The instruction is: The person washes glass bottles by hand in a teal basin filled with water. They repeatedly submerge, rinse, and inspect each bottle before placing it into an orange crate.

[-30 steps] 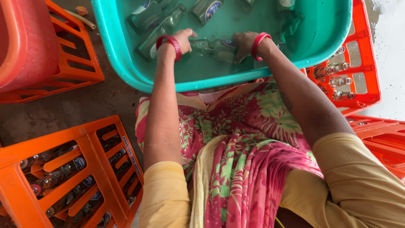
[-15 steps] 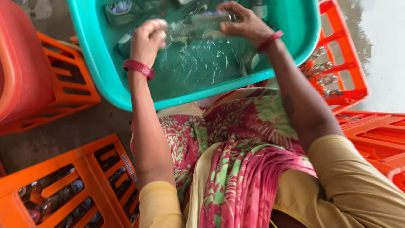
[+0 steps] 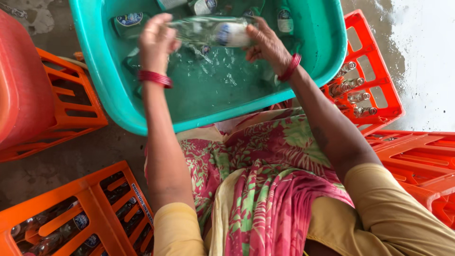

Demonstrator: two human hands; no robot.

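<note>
Head view. Left hand (image 3: 156, 35) closed around the neck end of a clear glass bottle (image 3: 208, 32); right hand (image 3: 268, 45) wrapped around the base end. Bottle held level between both hands, just above the water in a teal tub (image 3: 95, 80), with drops falling off it. Looks like mid-wash, lifted clear of the water. Wet glass, so a firm two-handed grip needed for any shift.

Red bangles (image 3: 154, 77) on the left wrist, and a matching set on the right.

Labels: white wrap with a blue patch around the held bottle, close to the right-hand fingers. Beyond the left hand, a sunken bottle (image 3: 128, 21) with a blue oval label edged in white. More of the same beyond both hands, along the far wall of the tub.

Outward from the right hand, a red crate (image 3: 379, 52) with bottle necks (image 3: 353, 83) lying in its cells. Back from the left hand, near the elbow, an orange crate (image 3: 71, 213) with dark bottles showing through the slots.
</note>
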